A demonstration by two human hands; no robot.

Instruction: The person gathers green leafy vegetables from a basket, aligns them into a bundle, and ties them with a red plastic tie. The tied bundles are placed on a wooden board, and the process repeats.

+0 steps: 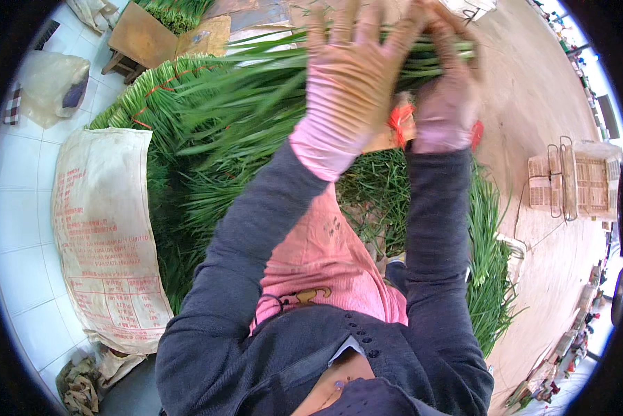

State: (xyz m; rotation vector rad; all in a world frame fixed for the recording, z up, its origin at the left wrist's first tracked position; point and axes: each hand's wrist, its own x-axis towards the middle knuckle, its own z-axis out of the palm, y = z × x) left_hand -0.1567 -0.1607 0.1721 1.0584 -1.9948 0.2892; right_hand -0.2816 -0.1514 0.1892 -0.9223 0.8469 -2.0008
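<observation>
My left hand (348, 78), in a dirty pink glove, lies spread over the leaves of a bunch of long green stalks (270, 78), like garlic chives. My right hand (446, 88), gloved too and blurred, is around the stem end of the bunch. Red ties (402, 122) hang just below, between my wrists, beside a brown board. Under and left of the bunch lies a large heap of tied green bundles (171, 88). Loose leaves (379, 192) lie below my hands.
A white woven sack (103, 234) with red print covers the heap's left side. A wooden stool (142, 39) and a plastic bag (54, 83) stand upper left. More green stalks (485, 249) lie right of my right arm. A plastic crate (576, 179) stands on the floor farther right.
</observation>
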